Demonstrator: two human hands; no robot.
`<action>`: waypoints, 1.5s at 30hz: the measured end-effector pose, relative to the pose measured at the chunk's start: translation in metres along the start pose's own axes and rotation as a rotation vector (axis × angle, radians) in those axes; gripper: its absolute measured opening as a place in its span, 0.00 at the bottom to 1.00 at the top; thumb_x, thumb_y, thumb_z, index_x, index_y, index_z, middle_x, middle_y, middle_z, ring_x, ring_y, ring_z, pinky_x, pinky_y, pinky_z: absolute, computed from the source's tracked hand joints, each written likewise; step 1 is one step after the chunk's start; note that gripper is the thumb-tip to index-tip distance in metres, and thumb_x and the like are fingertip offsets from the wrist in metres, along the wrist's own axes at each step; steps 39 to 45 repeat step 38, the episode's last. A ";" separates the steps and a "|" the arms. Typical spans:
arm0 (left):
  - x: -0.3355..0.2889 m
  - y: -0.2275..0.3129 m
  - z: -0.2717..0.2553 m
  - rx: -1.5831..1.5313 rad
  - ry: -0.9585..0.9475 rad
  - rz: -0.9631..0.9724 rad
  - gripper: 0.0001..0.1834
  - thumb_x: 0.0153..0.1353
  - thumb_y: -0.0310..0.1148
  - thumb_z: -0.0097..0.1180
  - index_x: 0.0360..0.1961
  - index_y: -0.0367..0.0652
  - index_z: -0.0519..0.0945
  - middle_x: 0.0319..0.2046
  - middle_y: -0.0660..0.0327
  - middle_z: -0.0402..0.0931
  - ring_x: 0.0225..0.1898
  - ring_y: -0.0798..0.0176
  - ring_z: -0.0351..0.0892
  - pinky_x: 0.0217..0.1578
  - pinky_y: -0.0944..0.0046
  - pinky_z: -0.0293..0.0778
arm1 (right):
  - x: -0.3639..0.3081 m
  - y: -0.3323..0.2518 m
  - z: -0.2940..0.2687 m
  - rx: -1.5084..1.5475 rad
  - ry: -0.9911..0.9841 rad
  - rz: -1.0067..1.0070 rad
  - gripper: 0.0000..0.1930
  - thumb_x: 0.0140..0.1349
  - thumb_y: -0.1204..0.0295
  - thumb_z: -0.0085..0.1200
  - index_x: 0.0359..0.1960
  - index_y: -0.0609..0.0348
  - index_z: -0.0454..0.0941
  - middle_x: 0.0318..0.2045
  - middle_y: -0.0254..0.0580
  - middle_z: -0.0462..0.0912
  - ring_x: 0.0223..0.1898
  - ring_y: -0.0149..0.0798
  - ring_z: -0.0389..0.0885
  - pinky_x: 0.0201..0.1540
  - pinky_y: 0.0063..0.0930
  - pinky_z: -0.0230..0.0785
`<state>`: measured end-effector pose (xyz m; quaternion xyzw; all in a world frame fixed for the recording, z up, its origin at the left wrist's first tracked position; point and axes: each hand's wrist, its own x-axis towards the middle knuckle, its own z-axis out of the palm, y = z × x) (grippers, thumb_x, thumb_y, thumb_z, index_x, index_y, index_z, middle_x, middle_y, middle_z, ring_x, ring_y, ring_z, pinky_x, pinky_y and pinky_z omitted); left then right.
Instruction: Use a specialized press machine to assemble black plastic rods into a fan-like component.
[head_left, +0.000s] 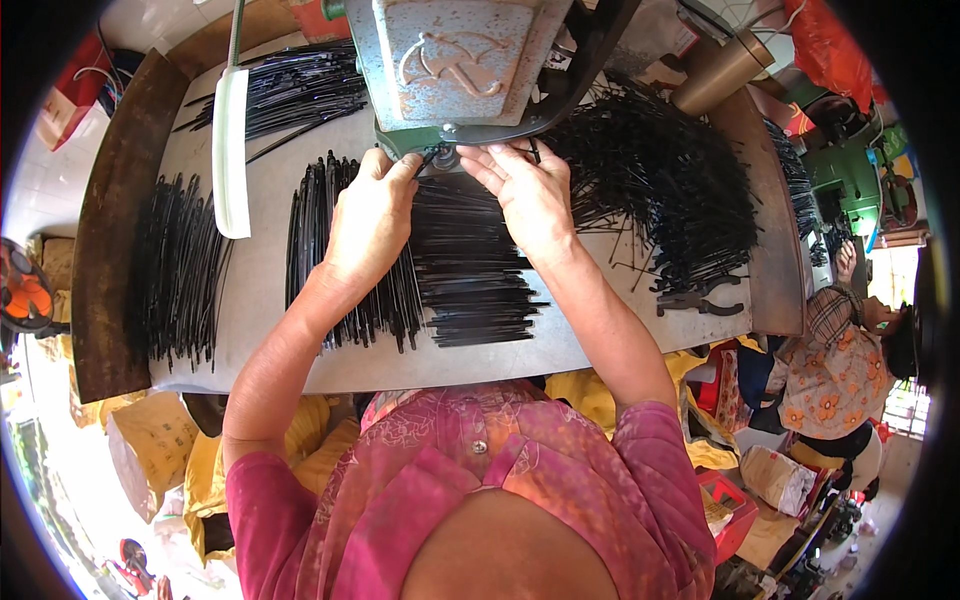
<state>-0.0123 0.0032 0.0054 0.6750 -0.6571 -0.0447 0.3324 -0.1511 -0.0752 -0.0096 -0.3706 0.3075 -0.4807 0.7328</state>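
In front of me stands a press-like machine [455,60] with a worn grey-blue housing and a green base. Just under its lower end, my left hand [375,210] pinches a thin black rod [430,157] between thumb and forefinger. My right hand [525,195] is on the other side of the machine's tip, its fingers closed about a dark thin piece that looks like another such rod [535,151]. Below the hands lie an upright bundle of black rods [335,240] and a crosswise stack of black rods [480,290], resembling umbrella ribs.
On the metal tabletop [265,330] are a far-left bundle [185,270], a back bundle [300,90], a tangled heap [680,190] at right and pliers [700,298]. Wooden boards [115,240] edge the table. A white strip [231,150] hangs at left. Another person [835,370] sits far right.
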 end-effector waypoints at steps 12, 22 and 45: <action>0.002 -0.001 -0.001 0.022 -0.019 0.014 0.13 0.50 0.23 0.49 0.39 0.38 0.74 0.23 0.54 0.63 0.23 0.56 0.67 0.26 0.63 0.65 | -0.001 -0.002 0.001 -0.025 0.020 -0.017 0.08 0.57 0.79 0.42 0.36 0.72 0.65 0.36 0.52 0.73 0.38 0.44 0.76 0.43 0.32 0.70; -0.004 -0.006 -0.002 0.154 -0.041 0.064 0.14 0.50 0.22 0.48 0.41 0.40 0.73 0.25 0.53 0.64 0.23 0.53 0.69 0.24 0.60 0.67 | -0.003 0.004 0.001 -0.021 0.001 -0.035 0.08 0.57 0.80 0.41 0.36 0.73 0.66 0.35 0.53 0.73 0.37 0.44 0.76 0.42 0.32 0.71; 0.035 -0.006 -0.026 0.108 -0.501 -0.293 0.17 0.53 0.27 0.47 0.46 0.42 0.71 0.37 0.52 0.71 0.25 0.56 0.72 0.26 0.65 0.72 | 0.006 -0.011 -0.005 0.075 0.113 -0.088 0.05 0.41 0.85 0.49 0.22 0.74 0.69 0.16 0.51 0.75 0.18 0.41 0.78 0.20 0.26 0.73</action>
